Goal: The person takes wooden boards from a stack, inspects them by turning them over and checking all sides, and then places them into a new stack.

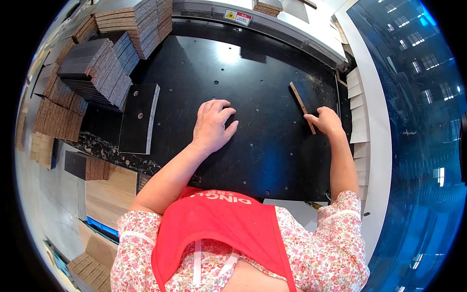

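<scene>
On the black table [233,160] rests my left hand [212,125], its thumb and fingers apart and nothing in them. My right hand [325,120] is at the right side of the table, its fingertips on the near part of a narrow wooden strip [298,99]. This strip slants from far left to near right, and its edge has small dark marks. To the left of my left hand lies a dark rectangular board [137,121] with two round holes and a pale long edge.
Stacks of dark-faced chipboard pieces [97,73] rise at the left and far left. A raised machine edge with a warning label [237,17] bounds the far side. White panels [374,126] line the right. More boards [109,192] lie lower at the left.
</scene>
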